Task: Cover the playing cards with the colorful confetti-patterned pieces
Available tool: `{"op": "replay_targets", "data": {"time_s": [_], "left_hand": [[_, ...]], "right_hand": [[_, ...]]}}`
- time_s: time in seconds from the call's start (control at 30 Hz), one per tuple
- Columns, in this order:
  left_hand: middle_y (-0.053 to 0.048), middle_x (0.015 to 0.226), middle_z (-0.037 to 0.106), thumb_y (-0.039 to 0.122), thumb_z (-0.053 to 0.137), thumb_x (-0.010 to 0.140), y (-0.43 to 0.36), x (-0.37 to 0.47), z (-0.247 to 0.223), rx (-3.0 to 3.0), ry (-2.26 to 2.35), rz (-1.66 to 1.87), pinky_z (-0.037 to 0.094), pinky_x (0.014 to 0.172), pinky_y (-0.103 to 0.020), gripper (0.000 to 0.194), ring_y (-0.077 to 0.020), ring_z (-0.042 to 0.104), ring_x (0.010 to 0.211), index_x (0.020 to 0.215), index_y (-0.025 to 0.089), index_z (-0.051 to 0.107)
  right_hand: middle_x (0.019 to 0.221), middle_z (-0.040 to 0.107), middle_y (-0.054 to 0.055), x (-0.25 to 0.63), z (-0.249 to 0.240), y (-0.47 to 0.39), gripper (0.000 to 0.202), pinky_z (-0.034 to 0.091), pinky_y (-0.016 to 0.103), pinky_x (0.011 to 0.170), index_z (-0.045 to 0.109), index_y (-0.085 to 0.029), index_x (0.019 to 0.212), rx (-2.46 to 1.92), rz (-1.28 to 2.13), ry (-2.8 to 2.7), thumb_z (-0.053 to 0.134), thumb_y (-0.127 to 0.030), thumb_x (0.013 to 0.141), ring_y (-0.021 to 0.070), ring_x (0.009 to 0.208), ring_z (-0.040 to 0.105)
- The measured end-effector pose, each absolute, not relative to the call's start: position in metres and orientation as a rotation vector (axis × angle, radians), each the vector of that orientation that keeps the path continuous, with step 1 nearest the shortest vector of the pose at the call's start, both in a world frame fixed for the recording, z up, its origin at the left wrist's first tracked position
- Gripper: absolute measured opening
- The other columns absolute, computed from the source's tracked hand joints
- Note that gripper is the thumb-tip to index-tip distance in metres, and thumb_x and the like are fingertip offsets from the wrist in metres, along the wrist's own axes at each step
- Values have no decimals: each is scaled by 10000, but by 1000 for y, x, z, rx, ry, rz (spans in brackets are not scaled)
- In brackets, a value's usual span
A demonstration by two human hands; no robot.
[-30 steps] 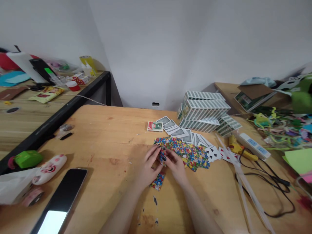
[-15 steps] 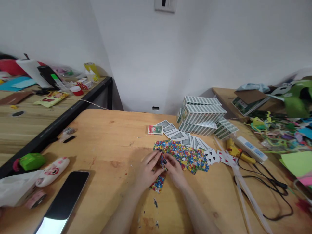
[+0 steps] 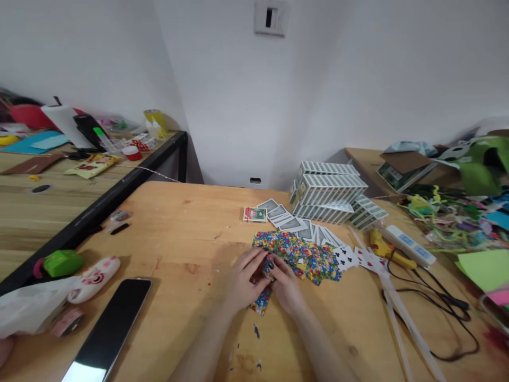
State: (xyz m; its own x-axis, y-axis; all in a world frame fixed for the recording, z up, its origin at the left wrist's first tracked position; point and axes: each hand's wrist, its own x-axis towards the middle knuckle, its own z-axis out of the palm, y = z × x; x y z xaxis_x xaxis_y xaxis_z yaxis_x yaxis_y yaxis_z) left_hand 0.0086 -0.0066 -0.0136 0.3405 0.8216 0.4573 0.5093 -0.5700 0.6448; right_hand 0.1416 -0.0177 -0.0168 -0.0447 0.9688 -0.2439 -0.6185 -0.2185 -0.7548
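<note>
1. Head view, far left: I see a black phone [image 3: 106,331] lying flat near the front edge of the wooden table [image 3: 178,223], with a pink-and-white figure [image 3: 94,271] and a green block [image 3: 62,262] just beyond it.
2. At the centre, my left hand [image 3: 243,279] curls over a small multicoloured patterned card [image 3: 261,302]; fingers bent, thumb side pressed to the card.
3. My right hand [image 3: 287,286] meets the left, dark-nailed fingertips [image 3: 270,263] touching the same card. Both hands are closed on it together, low over the table.
4. Just behind the hands lies a spread of multicoloured patterned cards [image 3: 308,254], overlapping one another.
5. Beyond that, a fan of green-backed cards [image 3: 292,224] and one small card box [image 3: 255,214].
6. Further right, stacked card packs [image 3: 330,191] stand near the wall.
7. Right of the spread, face-up club cards [image 3: 347,257], a yellow glue gun [image 3: 382,246] and a white power strip [image 3: 407,244] with black cable.
</note>
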Motion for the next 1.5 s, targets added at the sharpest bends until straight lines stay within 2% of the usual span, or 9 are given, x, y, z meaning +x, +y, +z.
{"op": "replay_targets", "data": {"time_s": [0.17, 0.37, 0.53, 0.7, 0.8, 0.93, 1.2, 1.3, 1.5], "left_hand": [[-97, 1231, 442, 194, 618, 662, -9, 11, -14, 2073, 1148, 1108, 401, 946, -421, 609, -229, 437, 1142, 1225, 226, 386], [-103, 1180, 477, 344, 680, 632, -9, 10, -13, 2085, 1164, 1168, 389, 928, -451, 619, -262, 442, 1128, 1184, 228, 424], [-111, 1173, 482, 349, 671, 643, -10, 10, -14, 2073, 1132, 1204, 399, 912, -449, 619, -256, 460, 1105, 1187, 223, 405], [-103, 1187, 487, 341, 662, 658, -10, 12, -11, 2072, 1121, 1177, 403, 913, -447, 588, -258, 461, 1110, 1184, 240, 421], [-99, 1197, 472, 343, 645, 683, -10, 13, -9, 2053, 1135, 1134, 402, 919, -443, 572, -251, 459, 1112, 1196, 251, 409], [-100, 1183, 468, 364, 655, 675, -9, 12, -9, 2014, 1176, 1139, 403, 915, -452, 597, -257, 454, 1110, 1200, 251, 393], [-86, 1117, 515, 366, 698, 623, -6, 14, -11, 2021, 1204, 1244, 361, 938, -488, 588, -254, 479, 1076, 1127, 230, 428], [-84, 1104, 531, 350, 693, 631, -6, 16, -9, 2048, 1178, 1312, 346, 949, -485, 560, -241, 492, 1061, 1108, 214, 433], [-111, 1225, 409, 413, 676, 633, -8, 12, 4, 2023, 1155, 1294, 286, 995, -465, 584, -278, 324, 1204, 1129, 199, 452]], "right_hand": [[929, 668, 45, 142, -7, -18, 329, 472, 317, 747, 650, -213, 917, -818, 1710, -618, 718, -300, 607, 191, 808, 612], [926, 669, 58, 143, -7, -20, 334, 479, 342, 737, 644, -206, 918, -808, 1794, -683, 689, -382, 638, 204, 822, 617], [905, 670, 56, 148, -6, -19, 373, 480, 318, 725, 626, -196, 967, -767, 1940, -689, 703, -334, 630, 188, 793, 624], [910, 659, 48, 148, -3, -17, 348, 484, 297, 707, 626, -194, 942, -769, 1841, -696, 717, -278, 616, 179, 787, 615], [898, 662, 48, 145, -5, -18, 370, 491, 313, 694, 618, -204, 952, -811, 1778, -677, 719, -306, 610, 183, 754, 620], [970, 655, 63, 144, -8, -18, 351, 486, 339, 722, 621, -212, 939, -827, 1821, -651, 698, -361, 631, 200, 822, 617], [772, 666, 36, 153, -8, -16, 348, 473, 312, 717, 624, -185, 969, -783, 1965, -729, 694, -320, 656, 164, 742, 616], [781, 664, 43, 152, -7, -15, 340, 474, 306, 699, 634, -170, 938, -807, 1917, -757, 712, -302, 634, 167, 730, 614], [825, 671, 43, 151, -13, -15, 281, 477, 321, 725, 648, -156, 854, -906, 1661, -797, 732, -263, 608, 171, 724, 614]]}}
